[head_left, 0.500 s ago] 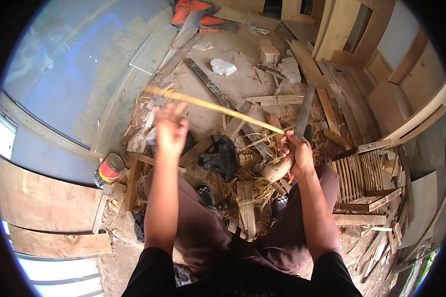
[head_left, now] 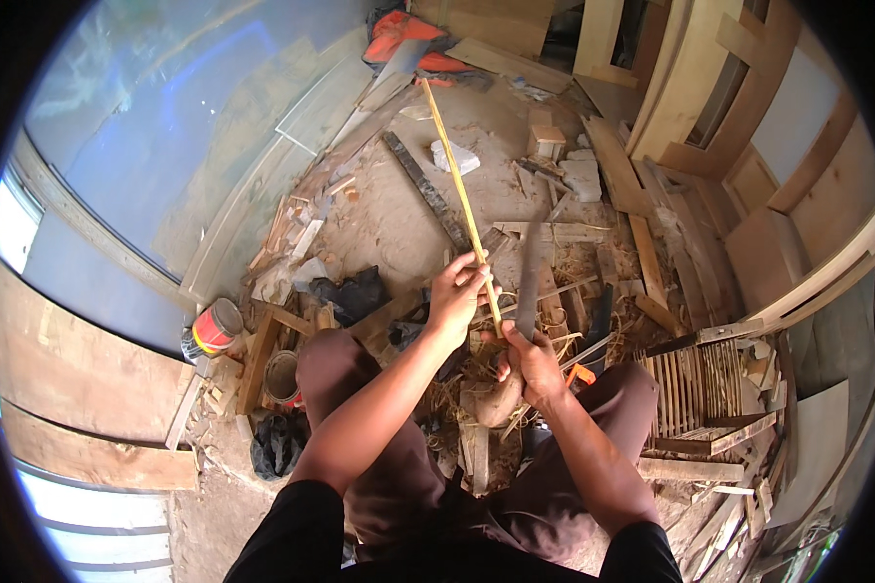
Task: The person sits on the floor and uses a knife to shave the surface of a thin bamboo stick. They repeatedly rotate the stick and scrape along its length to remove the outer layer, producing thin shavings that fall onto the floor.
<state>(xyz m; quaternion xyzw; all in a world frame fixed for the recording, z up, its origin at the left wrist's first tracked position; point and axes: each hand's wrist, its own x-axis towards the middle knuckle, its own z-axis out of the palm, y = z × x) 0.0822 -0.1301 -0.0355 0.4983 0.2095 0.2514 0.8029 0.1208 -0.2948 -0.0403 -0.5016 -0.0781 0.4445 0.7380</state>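
Note:
A long thin yellowish bamboo strip (head_left: 451, 155) rises away from me, tilted a little to the left. My left hand (head_left: 457, 303) is closed around its lower part. In my right hand (head_left: 537, 367) is a machete, its dark blade (head_left: 528, 287) pointing up and away and its pale, thick wooden handle (head_left: 499, 400) sticking out below the fist. The strip's lower end reaches the thumb and fingers of the right hand, close beside the blade. Whether those fingers also pinch the strip I cannot tell.
Shavings and wood offcuts (head_left: 475, 452) litter the ground between my legs. A slatted wooden rack (head_left: 700, 394) stands at right, a red paint can (head_left: 218, 327) at left. Black plastic bags (head_left: 352, 294) lie near my left knee; a dark beam (head_left: 423, 185) lies ahead.
My left hand, open and apart from the strip before, has moved right and now grips it. The strip has swung from pointing left to pointing away; the right hand and machete came left and nearer.

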